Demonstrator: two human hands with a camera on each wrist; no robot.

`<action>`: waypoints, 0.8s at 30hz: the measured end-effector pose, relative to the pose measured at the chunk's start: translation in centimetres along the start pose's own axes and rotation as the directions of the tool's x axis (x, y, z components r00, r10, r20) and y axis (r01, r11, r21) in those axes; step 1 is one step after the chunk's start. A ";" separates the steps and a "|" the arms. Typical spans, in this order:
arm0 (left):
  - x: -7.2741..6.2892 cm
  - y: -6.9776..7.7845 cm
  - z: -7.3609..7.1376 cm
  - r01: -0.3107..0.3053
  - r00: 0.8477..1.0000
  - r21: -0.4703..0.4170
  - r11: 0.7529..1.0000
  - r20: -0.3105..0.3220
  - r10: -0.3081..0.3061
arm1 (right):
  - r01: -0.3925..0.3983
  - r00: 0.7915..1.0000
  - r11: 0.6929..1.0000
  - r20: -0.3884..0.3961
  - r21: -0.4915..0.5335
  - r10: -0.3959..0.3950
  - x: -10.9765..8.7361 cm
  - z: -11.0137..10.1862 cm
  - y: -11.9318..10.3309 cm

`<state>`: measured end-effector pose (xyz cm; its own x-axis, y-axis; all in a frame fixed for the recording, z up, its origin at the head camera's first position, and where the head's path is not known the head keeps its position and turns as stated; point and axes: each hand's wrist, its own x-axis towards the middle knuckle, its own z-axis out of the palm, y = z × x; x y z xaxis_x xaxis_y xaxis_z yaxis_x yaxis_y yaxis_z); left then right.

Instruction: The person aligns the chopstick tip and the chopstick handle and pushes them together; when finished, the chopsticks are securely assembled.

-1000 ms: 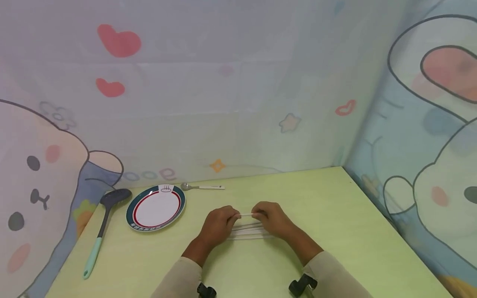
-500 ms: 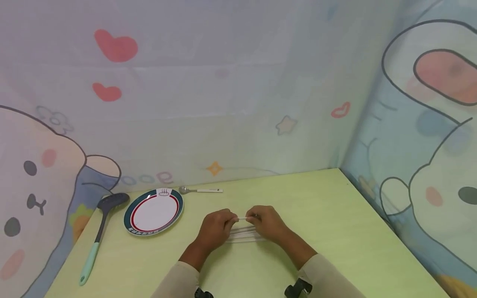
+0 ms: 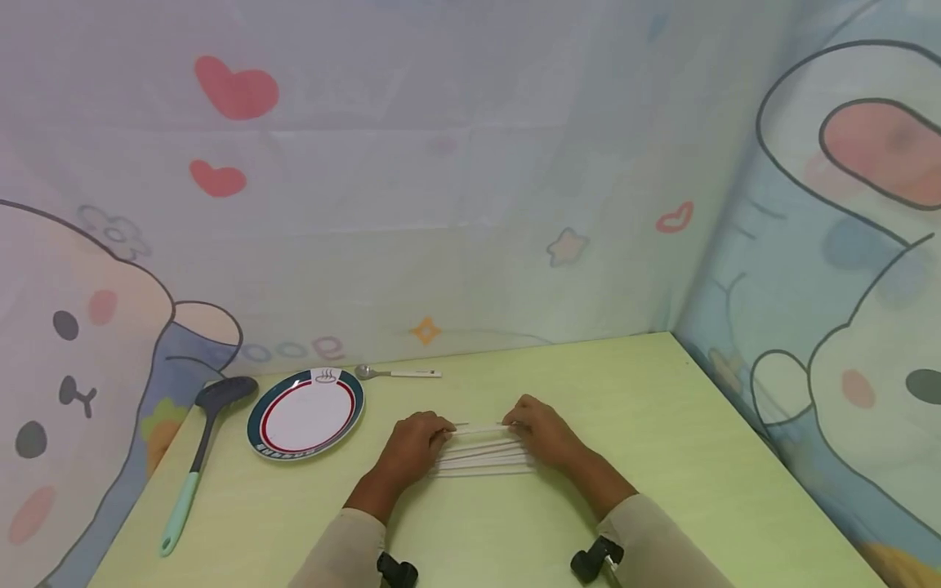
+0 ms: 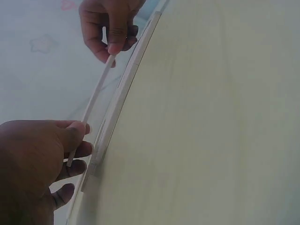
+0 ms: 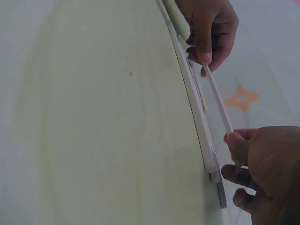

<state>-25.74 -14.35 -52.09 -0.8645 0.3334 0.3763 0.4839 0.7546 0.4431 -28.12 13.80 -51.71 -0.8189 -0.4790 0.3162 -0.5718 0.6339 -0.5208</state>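
Note:
Both hands hold one thin white stick (image 3: 478, 429) level above the table, one near each end. My left hand (image 3: 413, 449) pinches its left part between thumb and fingertips; in the left wrist view the stick's end (image 4: 70, 162) pokes out past the thumb. Thumb and fingers of my right hand (image 3: 546, 433) pinch the other part, as the right wrist view shows, with the stick (image 5: 218, 100) straight between the two hands. Below lie several similar pale sticks (image 3: 481, 462), side by side on the table, their ends partly hidden by the hands.
Left of the hands, a white plate (image 3: 309, 415) with a dark green rim lies on the pale table (image 3: 662, 457). Behind it is a small spoon (image 3: 400, 373). A black spatula-like utensil (image 3: 193, 465) with a mint handle lies farther left. Printed cloth (image 3: 470, 180) hangs at the back.
The hands came a little closer together, then moved apart along the stick, the left going left and the right going right. More of the held stick and the sticks below now shows.

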 end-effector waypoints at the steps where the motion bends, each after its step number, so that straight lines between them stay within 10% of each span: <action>1: 0.0 -0.1 0.1 0.007 1.000 0.006 1.000 0.002 -0.007 | 0.015 1.000 1.000 -0.005 -0.019 -0.015 0.0 0.1 0.0; 24: 0.2 -1.4 0.7 0.035 0.999 0.025 0.999 0.019 -0.036 | -0.076 0.997 0.990 -0.009 -0.117 0.075 0.2 0.2 0.2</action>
<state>-26.72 -14.98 -53.18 -0.8837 0.3169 0.3445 0.4495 0.7800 0.4354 -28.36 13.66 -51.91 -0.8601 -0.4245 0.2830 -0.5099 0.7350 -0.4469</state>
